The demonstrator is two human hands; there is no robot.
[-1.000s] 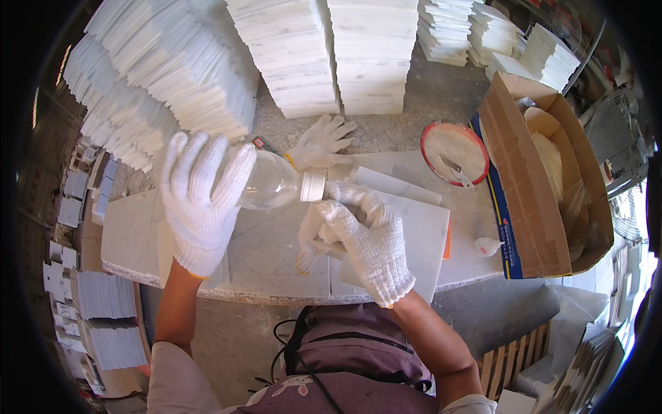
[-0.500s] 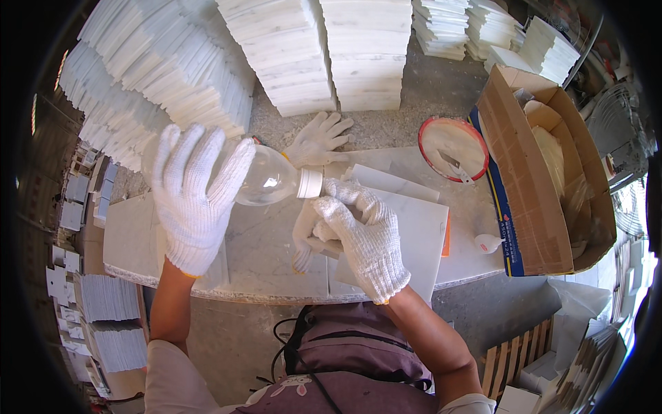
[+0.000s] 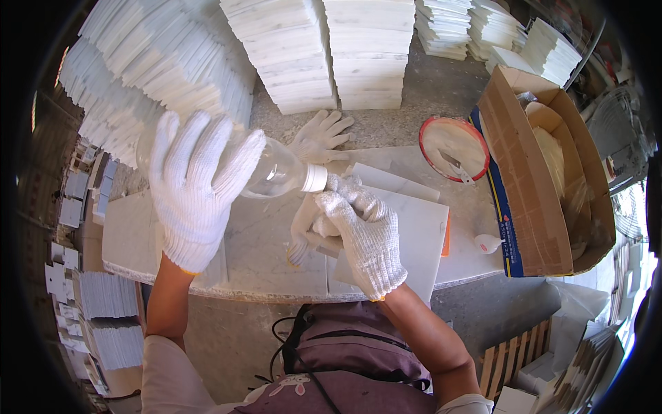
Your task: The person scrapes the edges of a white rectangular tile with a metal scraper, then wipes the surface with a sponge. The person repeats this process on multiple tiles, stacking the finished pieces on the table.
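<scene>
My left hand [image 3: 196, 190], in a white knit glove, is wrapped around a clear plastic bottle [image 3: 276, 169] held tilted above the marble slab [image 3: 131, 234], its white cap [image 3: 315, 178] pointing right. My right hand [image 3: 365, 234], also gloved, is closed on a crumpled white cloth [image 3: 303, 238] right below the cap, with its fingertips touching the cap. A spare white glove [image 3: 321, 134] lies flat on the slab just beyond the bottle.
A red bowl [image 3: 436, 127] of white paste with a tool in it stands at the right. An open cardboard box [image 3: 524, 172] lies beyond it. Tall stacks of white tiles [image 3: 324, 55] line the far side. Flat tiles [image 3: 420, 241] lie under my right hand.
My left hand has lifted the bottle slightly and brought its cap to my right hand. The right hand with the cloth has stayed in place.
</scene>
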